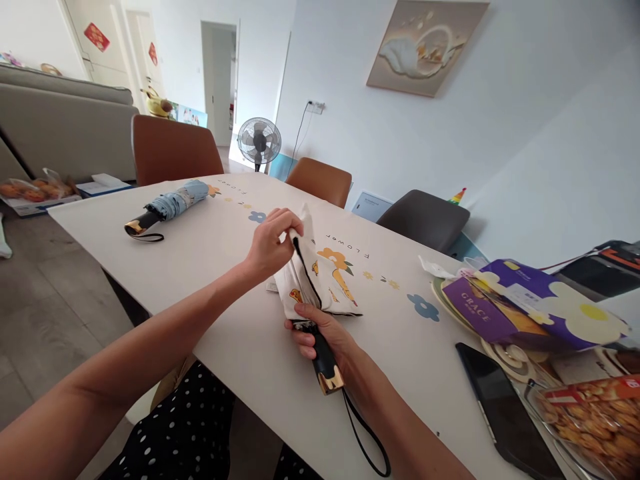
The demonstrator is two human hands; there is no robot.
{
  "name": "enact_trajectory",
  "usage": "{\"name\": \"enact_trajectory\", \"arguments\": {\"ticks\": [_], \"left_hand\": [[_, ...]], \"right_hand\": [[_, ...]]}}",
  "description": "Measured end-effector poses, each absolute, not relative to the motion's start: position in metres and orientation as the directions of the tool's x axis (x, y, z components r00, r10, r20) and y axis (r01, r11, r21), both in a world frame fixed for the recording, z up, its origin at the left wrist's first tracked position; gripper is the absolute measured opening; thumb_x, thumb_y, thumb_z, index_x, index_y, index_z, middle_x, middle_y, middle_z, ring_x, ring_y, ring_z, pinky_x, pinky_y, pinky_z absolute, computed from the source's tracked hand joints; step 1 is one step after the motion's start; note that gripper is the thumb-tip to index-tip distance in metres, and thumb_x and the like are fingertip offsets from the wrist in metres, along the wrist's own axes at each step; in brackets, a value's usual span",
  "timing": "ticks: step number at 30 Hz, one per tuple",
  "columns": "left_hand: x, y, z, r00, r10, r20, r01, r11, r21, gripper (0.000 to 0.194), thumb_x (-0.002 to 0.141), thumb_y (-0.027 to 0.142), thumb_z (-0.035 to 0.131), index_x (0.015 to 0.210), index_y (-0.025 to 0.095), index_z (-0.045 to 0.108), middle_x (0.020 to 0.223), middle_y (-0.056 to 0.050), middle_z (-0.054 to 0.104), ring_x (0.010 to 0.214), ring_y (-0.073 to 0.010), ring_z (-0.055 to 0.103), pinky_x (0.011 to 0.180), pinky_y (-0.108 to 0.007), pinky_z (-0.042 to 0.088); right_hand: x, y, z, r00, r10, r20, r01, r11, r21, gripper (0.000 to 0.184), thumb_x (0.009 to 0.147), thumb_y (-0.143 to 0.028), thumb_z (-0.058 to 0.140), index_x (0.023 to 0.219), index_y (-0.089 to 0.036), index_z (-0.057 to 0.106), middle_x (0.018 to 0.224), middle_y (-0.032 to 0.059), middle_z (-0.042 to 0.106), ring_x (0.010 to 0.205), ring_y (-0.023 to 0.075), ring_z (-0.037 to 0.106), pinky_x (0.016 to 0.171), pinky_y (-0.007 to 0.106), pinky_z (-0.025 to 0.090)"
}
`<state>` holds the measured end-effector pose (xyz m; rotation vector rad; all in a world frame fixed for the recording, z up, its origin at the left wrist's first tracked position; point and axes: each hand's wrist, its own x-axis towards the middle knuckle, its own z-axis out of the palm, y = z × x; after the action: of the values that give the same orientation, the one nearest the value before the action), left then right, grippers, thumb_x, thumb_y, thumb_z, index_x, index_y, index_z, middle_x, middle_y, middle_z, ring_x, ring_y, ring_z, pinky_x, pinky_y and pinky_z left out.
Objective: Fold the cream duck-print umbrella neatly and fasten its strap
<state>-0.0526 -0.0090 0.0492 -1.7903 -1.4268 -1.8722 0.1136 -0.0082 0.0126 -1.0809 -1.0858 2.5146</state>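
Note:
A white folding umbrella (286,283) with orange and yellow prints lies partly gathered between my hands, over the table. My right hand (325,337) is wrapped round its lower end, where the fabric meets the black handle with a gold-coloured tip. From that tip hangs a black wrist strap. Higher up, my left hand (275,240) pinches a dark-edged fold of the fabric. Some panels spread loosely to the right. A second umbrella (177,200), light blue and folded up, rests on the table's far left, its black and gold handle pointing toward me.
The pale flower-printed table (240,373) has chairs along its far side. At the right are a black phone (505,400), a purple tissue box (515,300) and a clear container of walnuts (595,420). A fan (259,141) stands beyond the table.

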Motion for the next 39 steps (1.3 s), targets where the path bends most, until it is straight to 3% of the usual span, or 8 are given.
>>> {"name": "enact_trajectory", "arguments": {"ticks": [5, 14, 17, 21, 28, 34, 37, 39], "left_hand": [[-0.073, -0.039, 0.033, -0.239, 0.519, 0.820, 0.729, -0.462, 0.505, 0.023, 0.060, -0.001, 0.039, 0.067, 0.019, 0.048, 0.078, -0.001, 0.059, 0.073, -0.0124, 0.053, 0.060, -0.024, 0.037], [-0.099, -0.077, -0.003, -0.220, 0.706, 0.673, 0.804, -0.259, 0.535, 0.018, 0.063, 0.004, 0.039, 0.067, 0.019, 0.049, 0.069, 0.001, 0.056, 0.058, -0.0099, 0.047, 0.053, -0.022, 0.034], [-0.099, -0.083, -0.008, -0.190, 0.736, 0.650, 0.809, -0.257, 0.528, 0.023, 0.060, 0.003, 0.035, 0.067, 0.019, 0.049, 0.071, 0.000, 0.056, 0.061, -0.0109, 0.049, 0.055, -0.022, 0.035], [-0.099, -0.083, -0.011, -0.141, 0.754, 0.642, 0.816, -0.279, 0.506, 0.025, 0.057, 0.002, 0.032, 0.064, 0.019, 0.049, 0.068, -0.001, 0.053, 0.062, -0.0117, 0.048, 0.057, -0.023, 0.034], [-0.100, -0.082, -0.010, -0.177, 0.712, 0.679, 0.827, -0.266, 0.495, 0.020, 0.054, 0.001, 0.031, 0.054, 0.018, 0.040, 0.056, 0.002, 0.041, 0.056, -0.0108, 0.037, 0.052, -0.022, 0.028], [-0.106, -0.077, -0.013, -0.281, 0.729, 0.625, 0.840, -0.129, 0.528, 0.024, 0.058, 0.001, 0.033, 0.055, 0.019, 0.048, 0.058, 0.001, 0.050, 0.061, -0.0123, 0.045, 0.056, -0.023, 0.032], [-0.103, -0.074, -0.007, -0.465, 0.605, 0.646, 0.784, -0.057, 0.618, 0.025, 0.065, 0.003, 0.034, 0.059, 0.019, 0.052, 0.064, 0.001, 0.056, 0.065, -0.0126, 0.050, 0.063, -0.025, 0.038], [-0.091, -0.071, -0.002, -0.501, 0.548, 0.670, 0.751, -0.111, 0.651, 0.024, 0.070, 0.005, 0.035, 0.066, 0.019, 0.054, 0.071, -0.001, 0.058, 0.070, -0.0129, 0.054, 0.068, -0.025, 0.042]], "right_hand": [[0.115, -0.007, 0.009, -0.733, 0.433, -0.524, 0.096, -0.697, -0.710, 0.018, 0.073, -0.027, 0.063, 0.080, -0.015, 0.052, 0.066, 0.0005, 0.055, 0.037, 0.0028, 0.037, 0.031, 0.015, 0.033], [0.117, -0.002, -0.002, -0.780, 0.435, -0.450, 0.007, -0.713, -0.701, 0.026, 0.071, -0.033, 0.067, 0.075, -0.013, 0.050, 0.064, -0.0010, 0.052, 0.036, 0.0011, 0.034, 0.029, 0.013, 0.032], [0.116, 0.003, -0.005, -0.822, 0.383, -0.421, 0.018, -0.721, -0.693, 0.040, 0.071, -0.051, 0.063, 0.072, -0.012, 0.051, 0.056, -0.0036, 0.047, 0.033, 0.0007, 0.031, 0.028, 0.013, 0.030], [0.114, 0.007, -0.006, -0.837, 0.329, -0.438, 0.081, -0.717, -0.692, 0.061, 0.071, -0.072, 0.042, 0.063, -0.012, 0.051, 0.041, -0.0074, 0.034, 0.029, 0.0020, 0.026, 0.025, 0.014, 0.027], [0.114, -0.013, 0.002, -0.745, 0.563, -0.358, -0.015, -0.551, -0.835, 0.027, 0.074, -0.040, 0.061, 0.070, -0.016, 0.050, 0.045, -0.0071, 0.041, 0.032, 0.0042, 0.032, 0.029, 0.016, 0.033], [0.112, -0.027, 0.004, -0.646, 0.688, -0.331, -0.009, -0.440, -0.898, 0.028, 0.069, -0.037, 0.066, 0.070, -0.018, 0.046, 0.040, -0.0092, 0.036, 0.030, 0.0064, 0.034, 0.030, 0.020, 0.034], [0.111, -0.026, 0.001, -0.598, 0.728, -0.334, -0.034, -0.440, -0.897, 0.031, 0.067, -0.041, 0.066, 0.069, -0.018, 0.045, 0.039, -0.0093, 0.035, 0.031, 0.0065, 0.034, 0.031, 0.019, 0.035], [0.111, -0.025, -0.002, -0.577, 0.743, -0.339, -0.041, -0.441, -0.897, 0.032, 0.068, -0.044, 0.065, 0.068, -0.018, 0.045, 0.038, -0.0086, 0.037, 0.031, 0.0070, 0.035, 0.031, 0.019, 0.035]]}}
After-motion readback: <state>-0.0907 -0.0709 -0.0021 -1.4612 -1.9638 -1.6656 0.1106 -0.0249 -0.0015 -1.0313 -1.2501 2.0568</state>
